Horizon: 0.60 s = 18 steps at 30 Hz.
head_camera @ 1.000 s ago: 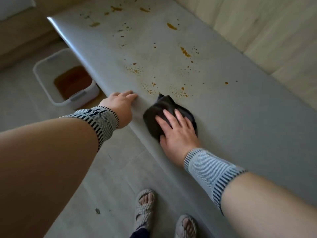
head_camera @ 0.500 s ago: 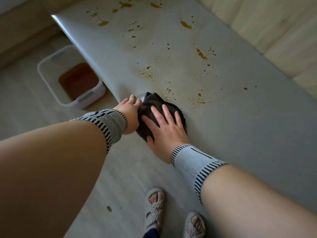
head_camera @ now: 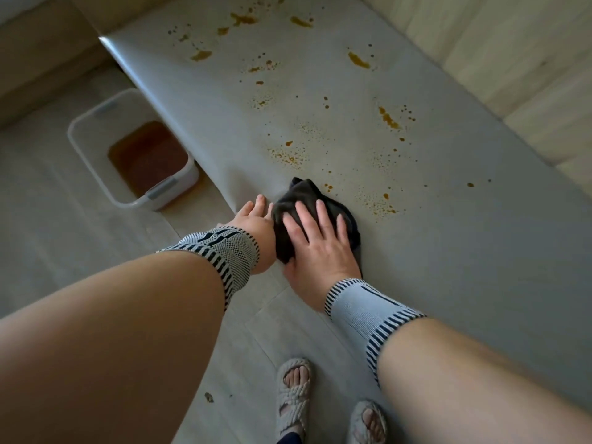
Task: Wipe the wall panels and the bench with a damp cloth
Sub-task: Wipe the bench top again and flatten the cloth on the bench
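A dark cloth (head_camera: 301,195) lies bunched at the front edge of the grey bench (head_camera: 448,251). My right hand (head_camera: 317,245) presses flat on the cloth with its fingers spread. My left hand (head_camera: 256,225) sits at the bench edge right beside the cloth, fingers straight, touching its left side. Orange-brown splatter stains (head_camera: 387,118) dot the bench top beyond the cloth. Pale wooden wall panels (head_camera: 512,52) rise behind the bench at the right.
A white plastic tub (head_camera: 96,155) with brown liquid in it stands on the floor left of the bench. My sandalled feet (head_camera: 294,389) stand on the light tiled floor below the bench edge. A small dark speck (head_camera: 209,397) lies on the floor.
My right hand slid the cloth left along the bench edge until it met my left hand. The view shifted, with the bench end and tub now lower in frame.
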Motion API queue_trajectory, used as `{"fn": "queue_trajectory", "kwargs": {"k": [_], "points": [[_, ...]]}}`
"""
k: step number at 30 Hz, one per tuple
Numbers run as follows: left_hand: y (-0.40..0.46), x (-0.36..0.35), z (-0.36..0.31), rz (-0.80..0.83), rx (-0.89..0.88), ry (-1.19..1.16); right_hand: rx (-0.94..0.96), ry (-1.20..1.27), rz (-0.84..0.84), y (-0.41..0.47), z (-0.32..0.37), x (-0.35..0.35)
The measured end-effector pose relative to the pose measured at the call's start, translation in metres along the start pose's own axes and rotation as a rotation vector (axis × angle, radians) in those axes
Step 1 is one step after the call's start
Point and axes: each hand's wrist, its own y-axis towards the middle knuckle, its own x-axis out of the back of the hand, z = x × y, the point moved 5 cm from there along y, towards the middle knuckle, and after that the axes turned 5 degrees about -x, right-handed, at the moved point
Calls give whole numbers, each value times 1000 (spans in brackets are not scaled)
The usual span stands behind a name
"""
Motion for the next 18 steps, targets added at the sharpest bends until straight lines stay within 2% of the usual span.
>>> {"fn": "queue_trajectory", "kwargs": {"k": [3,4,5,7,9,10,11,12,15,17,18], "points": [[-8,3,0,11,27,-123,155,-69,-1,-53,-31,-10],[-9,4,-1,6,19,-142,145,-73,-28,-66,-54,-11],[-9,3,0,3,15,-149,60,-52,-78,-70,-78,-8],[-8,3,1,5,15,-137,-319,44,-194,-66,-111,7],[-6,3,-1,8,7,-131,-759,183,-198,-54,-112,7],[-7,4,-1,15,11,-121,-847,221,-195,-46,-98,7],[-7,5,-1,19,12,-109,-796,205,-215,-37,-78,9],[-8,5,-2,21,14,-99,-647,157,-254,-31,-56,8],[-7,6,-5,2,34,-67,-103,-8,-146,-37,-19,-11],[-6,7,-8,10,40,-48,18,-44,-175,-41,-45,-6],[-6,7,-10,15,41,-38,-31,-51,-245,-43,-67,-5]]}}
